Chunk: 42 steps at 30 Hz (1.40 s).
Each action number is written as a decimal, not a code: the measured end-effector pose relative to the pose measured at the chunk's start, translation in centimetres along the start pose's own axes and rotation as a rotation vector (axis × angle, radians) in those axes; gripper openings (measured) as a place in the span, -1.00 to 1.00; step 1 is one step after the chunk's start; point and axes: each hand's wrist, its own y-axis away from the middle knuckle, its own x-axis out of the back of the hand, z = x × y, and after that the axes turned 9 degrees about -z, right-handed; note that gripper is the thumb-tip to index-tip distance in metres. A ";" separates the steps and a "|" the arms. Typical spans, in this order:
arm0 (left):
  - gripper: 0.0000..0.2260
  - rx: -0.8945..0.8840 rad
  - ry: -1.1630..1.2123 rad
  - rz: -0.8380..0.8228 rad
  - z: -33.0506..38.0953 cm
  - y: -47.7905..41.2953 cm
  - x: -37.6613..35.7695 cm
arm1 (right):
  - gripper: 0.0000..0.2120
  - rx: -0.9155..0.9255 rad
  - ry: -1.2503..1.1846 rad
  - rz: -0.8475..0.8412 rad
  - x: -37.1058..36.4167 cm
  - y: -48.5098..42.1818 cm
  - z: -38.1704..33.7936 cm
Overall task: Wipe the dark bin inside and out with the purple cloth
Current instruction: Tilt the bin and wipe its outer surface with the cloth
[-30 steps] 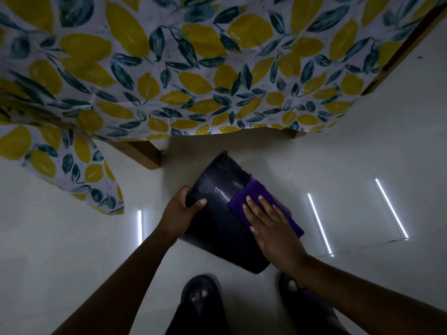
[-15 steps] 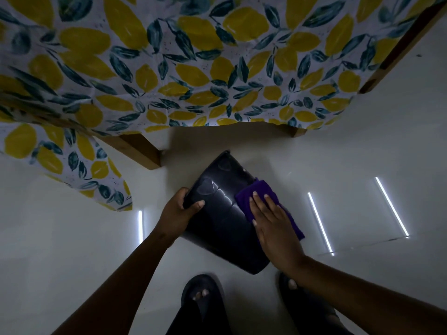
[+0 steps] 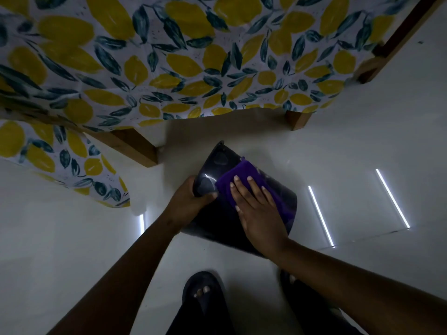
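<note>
Bin (image 3: 219,163) is held off the floor, tipped on its side, just in front of the table's near wooden leg (image 3: 135,147), below the hem of the lemon-print tablecloth (image 3: 169,68). Outer wall faces up; can't tell from here which end is the opening.

Left hand (image 3: 187,204): curled shut around the bin's left edge, thumb across the top wall. It carries the bin.

Right hand (image 3: 260,211): flat and spread, fingers (image 3: 238,187) extended, palm pressing the purple cloth (image 3: 239,171) against the outer wall. No pinch on the cloth; pressure alone pins it.

Read: outside wipe under way, inside not confirmed done.

Risks:
- Cloth only trapped under a flat palm. Lift or slide too fast and it bunches or drops to the floor (image 3: 72,238).
- Bin wall looks glossy and the support is one-handed. Hard downward press from the right could rotate it out of the left grip.
- Table leg and hanging cloth are close behind. A long forward stroke could knock the bin into the leg.
- Dim light, dark plastic: missed patches are likely.
- Sandalled foot (image 3: 204,293) sits right under the bin if it falls.
</note>
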 end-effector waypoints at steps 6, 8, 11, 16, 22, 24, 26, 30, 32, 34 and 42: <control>-0.71 0.016 0.029 0.123 -0.4 -0.1 -0.2 | -0.49 -0.065 -0.043 -0.015 -0.6 2.1 2.0; -0.78 0.023 0.071 0.077 -1.4 0.7 0.2 | -0.50 -0.191 -0.147 0.000 -0.8 3.3 2.6; -0.81 0.008 0.117 0.041 -2.2 1.2 0.3 | -0.48 -0.220 -0.156 0.016 -0.9 3.2 0.9; -0.88 -0.044 0.151 0.032 -1.3 0.9 -0.2 | -0.46 -0.109 -0.175 0.028 1.8 -2.9 -1.9; -0.88 -0.036 0.144 0.056 -1.9 0.6 0.2 | -0.48 -0.225 -0.229 0.029 0.7 0.0 0.4; -0.85 -0.020 0.121 0.048 -2.5 0.4 0.4 | -0.49 -0.232 -0.197 0.029 -0.1 1.8 0.3; -0.81 -0.003 0.105 0.018 -2.7 0.7 0.5 | -0.47 -0.195 -0.149 0.016 -0.5 1.7 -0.5; -0.75 0.005 0.071 -0.022 -2.4 1.2 0.8 | -0.47 -0.027 -0.081 0.011 0.6 -1.3 -1.8; -0.76 0.005 0.056 -0.024 -2.0 1.3 0.7 | -0.49 0.006 -0.088 -0.008 1.0 -2.2 -1.0; -0.77 0.010 0.038 -0.017 -2.0 1.2 0.7 | -0.50 -0.098 -0.163 0.007 0.9 -1.7 0.8; -0.71 0.047 -0.069 -0.057 -1.8 1.3 1.2 | -0.47 -0.216 -0.171 0.011 -0.8 3.0 1.4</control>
